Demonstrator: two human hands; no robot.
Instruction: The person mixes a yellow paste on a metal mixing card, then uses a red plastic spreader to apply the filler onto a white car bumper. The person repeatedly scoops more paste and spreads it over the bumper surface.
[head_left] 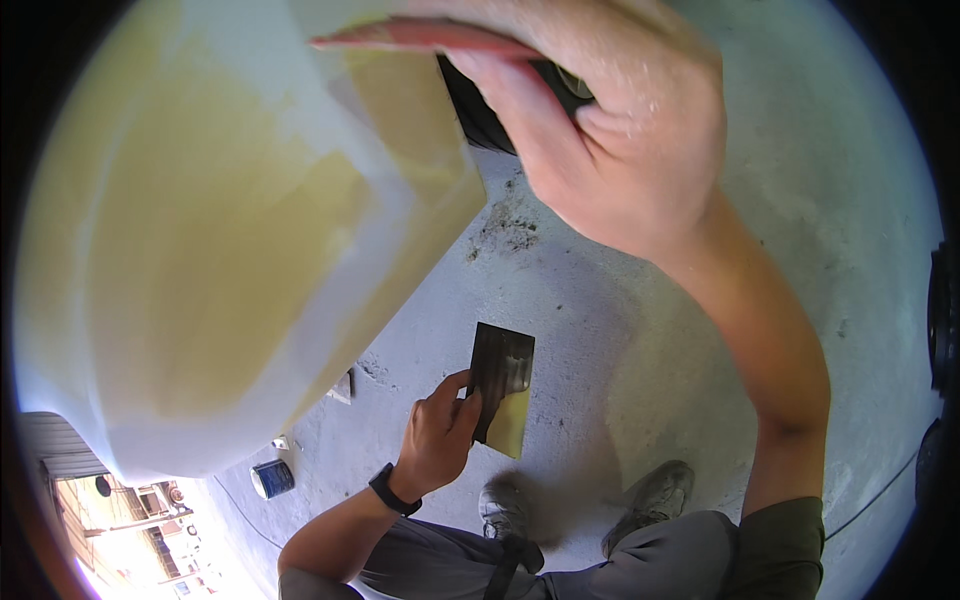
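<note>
My right hand (640,130) is raised at the top, its fingers closed round a thin red spreader (425,36) seen nearly edge-on. The spreader is over the upper part of a large, pale, curved body panel (330,310); I cannot tell whether it touches. Smeared yellowish filler (225,260) covers much of that panel. Lower down, my left hand (437,437) grips the left edge of a dark rectangular plate (500,362). A patch of yellow paste (508,425) lies on the plate's lower part. The left wrist wears a black watch (390,489).
On the grey floor (620,350) stands a small blue can (272,478), below the panel's lower edge. Dark crumbs (510,235) are scattered near the panel's corner. My shoes (650,500) are at the bottom. A thin cable (870,500) runs at lower right.
</note>
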